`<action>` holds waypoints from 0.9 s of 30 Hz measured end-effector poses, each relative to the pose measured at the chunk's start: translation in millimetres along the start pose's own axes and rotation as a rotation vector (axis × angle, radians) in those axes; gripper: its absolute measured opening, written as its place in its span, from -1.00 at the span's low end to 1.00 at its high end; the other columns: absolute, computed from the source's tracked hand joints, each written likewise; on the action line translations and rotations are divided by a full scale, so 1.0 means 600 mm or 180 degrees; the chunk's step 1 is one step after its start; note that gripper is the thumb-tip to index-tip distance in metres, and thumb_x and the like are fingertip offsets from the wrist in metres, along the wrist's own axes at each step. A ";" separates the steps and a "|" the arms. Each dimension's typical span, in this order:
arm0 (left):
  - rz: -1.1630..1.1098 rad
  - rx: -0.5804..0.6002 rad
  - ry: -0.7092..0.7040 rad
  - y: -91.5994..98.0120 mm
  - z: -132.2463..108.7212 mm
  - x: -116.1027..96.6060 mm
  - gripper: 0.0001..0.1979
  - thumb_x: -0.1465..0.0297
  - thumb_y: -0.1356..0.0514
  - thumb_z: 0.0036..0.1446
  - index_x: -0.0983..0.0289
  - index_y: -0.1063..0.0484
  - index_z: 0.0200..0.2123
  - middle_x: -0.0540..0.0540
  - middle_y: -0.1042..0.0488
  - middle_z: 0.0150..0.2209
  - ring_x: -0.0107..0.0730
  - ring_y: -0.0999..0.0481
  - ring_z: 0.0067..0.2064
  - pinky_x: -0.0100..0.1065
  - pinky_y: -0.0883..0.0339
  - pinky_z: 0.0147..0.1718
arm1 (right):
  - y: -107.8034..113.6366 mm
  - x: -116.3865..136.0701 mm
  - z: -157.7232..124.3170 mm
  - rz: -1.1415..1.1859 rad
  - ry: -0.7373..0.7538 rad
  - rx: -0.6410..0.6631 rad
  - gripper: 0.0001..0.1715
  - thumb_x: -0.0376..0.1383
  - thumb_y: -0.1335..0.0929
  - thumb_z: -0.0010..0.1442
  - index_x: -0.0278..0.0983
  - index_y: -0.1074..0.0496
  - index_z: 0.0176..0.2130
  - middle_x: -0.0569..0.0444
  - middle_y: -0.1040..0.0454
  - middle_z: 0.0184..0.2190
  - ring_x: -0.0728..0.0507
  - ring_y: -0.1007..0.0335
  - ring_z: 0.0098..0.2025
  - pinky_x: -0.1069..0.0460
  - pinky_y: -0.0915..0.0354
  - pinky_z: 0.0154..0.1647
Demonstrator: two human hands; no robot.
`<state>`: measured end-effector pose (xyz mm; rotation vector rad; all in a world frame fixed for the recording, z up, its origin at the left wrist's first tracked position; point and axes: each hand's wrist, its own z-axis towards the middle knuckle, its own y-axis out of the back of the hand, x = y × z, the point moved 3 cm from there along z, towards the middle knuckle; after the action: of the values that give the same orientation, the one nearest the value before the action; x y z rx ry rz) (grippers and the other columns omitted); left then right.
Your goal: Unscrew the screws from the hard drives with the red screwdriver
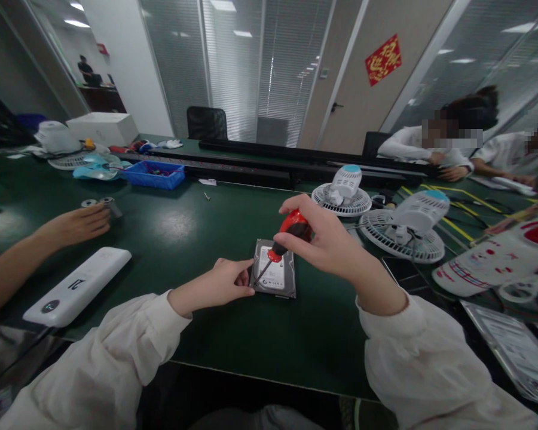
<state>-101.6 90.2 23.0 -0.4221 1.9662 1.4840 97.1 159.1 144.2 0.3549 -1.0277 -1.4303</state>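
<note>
A hard drive (284,272) with a white label lies flat on the green table. My right hand (325,242) is wrapped around the red and black handle of a screwdriver (273,255). The screwdriver's shaft slants down to the left, its tip at the drive's near left corner. At the drive's left edge, my left hand (217,280) steadies it, with index finger and thumb against the side and the other fingers curled in. Whether the tip sits in a screw is too small to tell.
Another person's hand (78,227) is at the left near small metal rolls, behind a white power bank (78,286). A blue bin (156,174) stands at the back. Fan parts (401,230), a white bottle (488,263) and another drive (511,346) are on the right.
</note>
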 end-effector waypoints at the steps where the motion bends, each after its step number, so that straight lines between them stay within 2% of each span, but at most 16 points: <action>1: 0.0006 -0.0009 -0.0003 0.000 0.000 0.000 -0.68 0.32 -0.35 0.22 0.26 -0.52 0.02 0.03 -0.63 -0.24 -0.24 -0.60 -0.24 -0.27 -0.36 -0.17 | 0.001 0.001 0.000 0.0000 0.0019 0.0028 -0.65 -0.07 -0.38 0.41 -0.19 -0.28 0.04 0.11 -0.43 -0.26 -0.07 -0.30 -0.37 -0.03 -0.24 -0.31; 4: 0.0015 -0.0022 -0.0012 -0.001 0.000 0.000 -0.71 0.33 -0.34 0.23 0.25 -0.53 0.01 0.02 -0.63 -0.24 -0.26 -0.59 -0.25 -0.27 -0.36 -0.15 | 0.003 0.005 -0.001 0.0324 0.0124 0.0167 -0.61 -0.25 -0.32 0.34 -0.22 -0.24 0.13 -0.03 -0.46 -0.04 -0.12 -0.41 -0.22 -0.07 -0.35 -0.21; 6: 0.0014 -0.0028 0.0003 -0.002 0.000 0.000 -0.73 0.33 -0.34 0.24 0.26 -0.53 -0.01 0.02 -0.63 -0.24 -0.26 -0.60 -0.24 -0.26 -0.36 -0.13 | 0.003 0.006 -0.001 0.0498 0.0171 0.0206 -0.56 -0.32 -0.31 0.29 -0.22 -0.23 0.14 -0.01 -0.46 -0.06 -0.12 -0.42 -0.22 -0.06 -0.37 -0.21; 9: 0.0015 -0.0030 0.0023 -0.002 0.000 0.004 -0.73 0.31 -0.35 0.24 0.25 -0.54 -0.03 0.02 -0.63 -0.24 -0.25 -0.60 -0.24 -0.27 -0.36 -0.14 | 0.007 0.005 0.000 0.0184 0.0024 0.0178 -0.69 -0.19 -0.36 0.37 -0.21 -0.29 0.05 0.16 -0.38 -0.32 -0.04 -0.28 -0.41 0.00 -0.23 -0.37; 12: -0.0041 -0.0050 -0.0028 -0.003 0.001 0.009 -0.71 0.29 -0.36 0.24 0.25 -0.55 0.00 0.02 -0.64 -0.25 -0.26 -0.60 -0.26 -0.26 -0.36 -0.15 | 0.016 0.002 -0.002 -0.0184 -0.0200 0.0247 -0.63 -0.02 -0.38 0.41 -0.21 -0.33 0.01 0.23 -0.29 -0.44 -0.02 -0.19 -0.50 0.00 -0.12 -0.43; 14: -0.0071 -0.0053 -0.0006 -0.002 0.002 0.011 -0.70 0.27 -0.36 0.24 0.25 -0.58 -0.01 0.01 -0.64 -0.27 -0.25 -0.60 -0.27 -0.24 -0.37 -0.12 | 0.020 0.001 -0.004 -0.0159 -0.0243 0.0340 -0.56 -0.02 -0.36 0.42 -0.22 -0.30 0.11 0.16 -0.39 -0.35 -0.05 -0.28 -0.45 -0.02 -0.20 -0.39; 16: -0.0094 -0.0035 0.0063 0.000 0.002 0.011 -0.71 0.25 -0.36 0.24 0.25 -0.60 -0.03 0.01 -0.65 -0.28 -0.24 -0.61 -0.27 -0.22 -0.38 -0.09 | 0.022 0.001 -0.007 -0.0009 -0.0178 0.0364 -0.52 -0.12 -0.35 0.41 -0.23 -0.24 0.21 0.02 -0.47 -0.13 -0.11 -0.40 -0.29 -0.06 -0.32 -0.26; 18: -0.0121 -0.0016 0.0120 0.001 0.001 0.011 -0.71 0.23 -0.36 0.23 0.25 -0.62 -0.05 0.02 -0.66 -0.28 -0.22 -0.63 -0.26 -0.22 -0.39 -0.11 | 0.021 0.001 -0.008 0.0142 -0.0045 0.0324 -0.48 -0.25 -0.34 0.34 -0.24 -0.22 0.23 -0.07 -0.44 0.02 -0.15 -0.43 -0.17 -0.09 -0.38 -0.15; 21: -0.0194 0.0053 0.0185 0.003 -0.002 0.011 -0.69 0.21 -0.37 0.22 0.25 -0.64 -0.04 0.04 -0.69 -0.26 -0.19 -0.66 -0.24 -0.25 -0.41 -0.19 | 0.018 0.000 -0.006 0.0130 0.0016 0.0284 -0.51 -0.28 -0.36 0.32 -0.25 -0.26 0.20 0.01 -0.44 -0.08 -0.09 -0.38 -0.27 -0.04 -0.34 -0.23; 24: -0.0219 0.0084 0.0242 0.004 -0.003 0.014 -0.64 0.21 -0.37 0.22 0.24 -0.64 0.03 0.05 -0.71 -0.23 -0.18 -0.68 -0.22 -0.26 -0.44 -0.22 | 0.018 -0.003 -0.005 -0.0183 -0.0111 0.0255 -0.61 -0.10 -0.39 0.40 -0.24 -0.33 0.09 0.12 -0.43 -0.27 -0.05 -0.30 -0.38 0.00 -0.21 -0.34; 26: -0.0103 0.0052 0.0281 0.004 -0.004 0.015 -0.64 0.23 -0.36 0.22 0.24 -0.63 0.05 0.06 -0.71 -0.22 -0.18 -0.69 -0.21 -0.25 -0.45 -0.19 | 0.020 -0.004 -0.004 -0.0314 -0.0120 0.0239 -0.61 -0.05 -0.38 0.42 -0.26 -0.36 0.05 0.09 -0.46 -0.25 -0.06 -0.32 -0.36 0.00 -0.19 -0.33; 27: -0.0023 0.0031 0.0297 0.004 -0.004 0.015 -0.64 0.25 -0.35 0.23 0.24 -0.63 0.05 0.06 -0.71 -0.22 -0.18 -0.69 -0.20 -0.24 -0.44 -0.17 | 0.021 -0.003 -0.004 -0.0312 -0.0069 0.0234 -0.64 -0.09 -0.36 0.42 -0.27 -0.35 0.06 0.05 -0.48 -0.19 -0.07 -0.35 -0.32 -0.01 -0.22 -0.30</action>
<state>-110.2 90.0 19.2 -0.5019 2.0412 1.4735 107.3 162.2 151.6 0.4494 -1.0951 -1.4893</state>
